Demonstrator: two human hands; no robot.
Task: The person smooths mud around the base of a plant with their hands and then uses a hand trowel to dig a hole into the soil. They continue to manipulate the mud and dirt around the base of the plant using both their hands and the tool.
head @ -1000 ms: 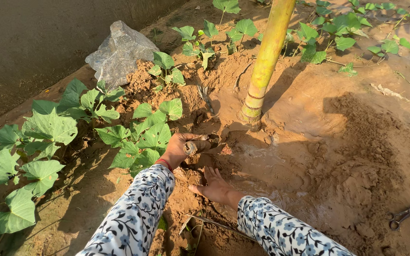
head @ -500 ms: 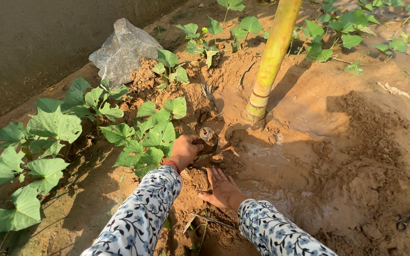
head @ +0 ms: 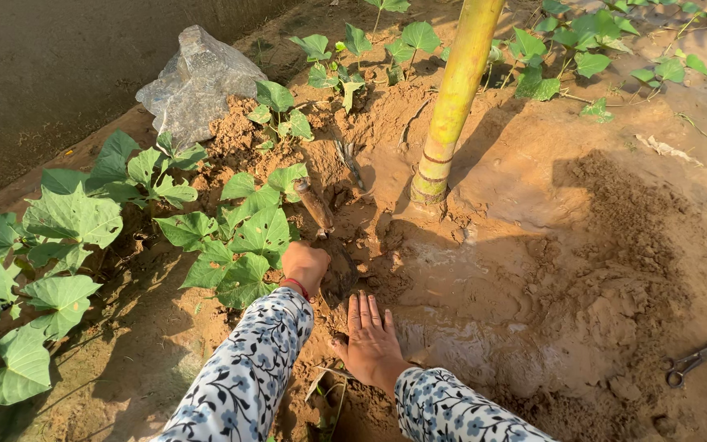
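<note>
My left hand (head: 304, 266) is closed in a fist around the lower part of a small digging tool (head: 315, 205). The tool's muddy wooden handle sticks up and away from me, and its dark blade end is sunk in the wet soil beside my fist. My right hand (head: 370, 334) lies flat, palm down and fingers together, on the wet brown mud (head: 452, 286) just in front of me, holding nothing. Both arms wear white sleeves with a dark flower print. The dug patch lies at the foot of a yellow-green bamboo pole (head: 452, 106).
Broad-leaved green vines (head: 247, 237) grow left of my hands and along the far edge. A lump wrapped in clear plastic (head: 194, 78) sits at the back left beside a dark paved strip. A pair of scissors (head: 697, 360) lies on the mud at the far right.
My left hand has drawn back toward me and tipped the tool, so its handle now points up and away. My right hand has slid slightly nearer and flattened on the mud.
</note>
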